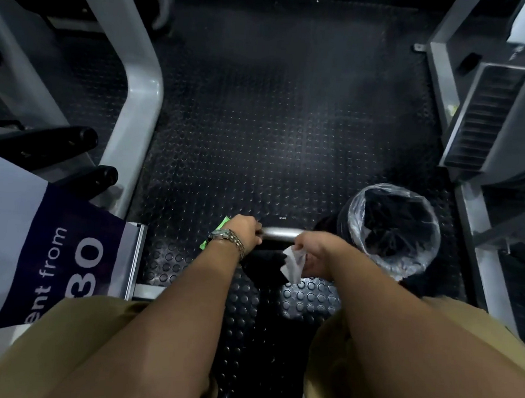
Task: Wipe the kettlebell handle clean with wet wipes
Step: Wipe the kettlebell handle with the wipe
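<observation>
Down on the studded rubber floor (259,121), the kettlebell handle (280,232) runs between both hands. The left hand (247,228) is curled round its left end, fingers clamped on the steel. The right hand (312,248) is by the other end, fingers pinching a crumpled white wet wipe (292,265). A green packet (219,228) lies just beside the left wrist, and a lined bin (391,225) stands to the right.

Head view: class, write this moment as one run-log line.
left hand: grips kettlebell handle, left end | right hand: pinches wet wipe at handle's right end | lined bin: right of right hand
</observation>
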`<state>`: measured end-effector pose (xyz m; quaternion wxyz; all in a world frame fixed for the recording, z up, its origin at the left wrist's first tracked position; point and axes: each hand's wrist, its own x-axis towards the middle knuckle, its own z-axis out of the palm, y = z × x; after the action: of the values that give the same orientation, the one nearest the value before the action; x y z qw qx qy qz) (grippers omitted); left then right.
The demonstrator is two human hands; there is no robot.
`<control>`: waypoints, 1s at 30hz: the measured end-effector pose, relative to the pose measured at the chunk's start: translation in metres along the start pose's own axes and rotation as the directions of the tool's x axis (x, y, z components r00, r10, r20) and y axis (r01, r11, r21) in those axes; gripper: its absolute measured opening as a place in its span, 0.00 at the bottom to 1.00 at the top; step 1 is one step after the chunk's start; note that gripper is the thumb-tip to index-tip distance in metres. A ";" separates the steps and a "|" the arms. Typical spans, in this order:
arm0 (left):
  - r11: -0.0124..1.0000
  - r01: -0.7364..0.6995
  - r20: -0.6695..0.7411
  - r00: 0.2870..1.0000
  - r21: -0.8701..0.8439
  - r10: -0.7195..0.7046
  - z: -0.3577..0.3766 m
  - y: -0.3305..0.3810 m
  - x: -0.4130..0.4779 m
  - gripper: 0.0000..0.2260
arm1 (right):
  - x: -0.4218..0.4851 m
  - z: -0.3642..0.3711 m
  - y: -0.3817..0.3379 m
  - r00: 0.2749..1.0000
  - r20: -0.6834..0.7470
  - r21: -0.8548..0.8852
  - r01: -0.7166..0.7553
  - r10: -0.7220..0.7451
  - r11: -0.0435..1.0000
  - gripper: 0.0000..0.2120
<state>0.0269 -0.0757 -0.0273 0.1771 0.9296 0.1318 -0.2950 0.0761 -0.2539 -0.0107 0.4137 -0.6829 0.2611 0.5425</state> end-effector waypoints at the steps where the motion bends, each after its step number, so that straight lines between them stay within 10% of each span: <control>1: 1.000 0.002 0.002 1.000 0.002 -0.002 0.000 0.000 0.000 0.16 | 0.002 0.003 0.005 1.000 -0.022 0.125 0.004 -0.001 0.992 0.10; 5: 1.000 0.006 0.004 1.000 0.012 -0.006 0.002 0.000 0.002 0.17 | 0.007 0.018 -0.009 0.992 -0.127 0.586 0.071 0.005 0.807 0.13; 11: 1.000 0.016 0.004 1.000 0.000 -0.016 0.006 0.000 0.004 0.14 | 0.012 0.039 -0.022 0.982 -0.189 0.747 0.132 0.018 0.651 0.23; 14: 1.000 0.009 -0.006 1.000 0.008 -0.009 0.007 -0.001 0.005 0.12 | -0.003 0.060 -0.021 0.971 -0.236 0.801 0.167 0.046 0.575 0.08; 30: 1.000 0.009 -0.045 0.999 0.023 -0.008 0.010 0.000 0.006 0.14 | -0.004 0.077 -0.017 0.991 -0.129 0.892 0.133 -0.038 0.433 0.14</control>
<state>0.0269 -0.0789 -0.0384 0.1622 0.9374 0.1364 -0.2764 0.0486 -0.1803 -0.0075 0.7275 -0.3951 0.4923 0.2687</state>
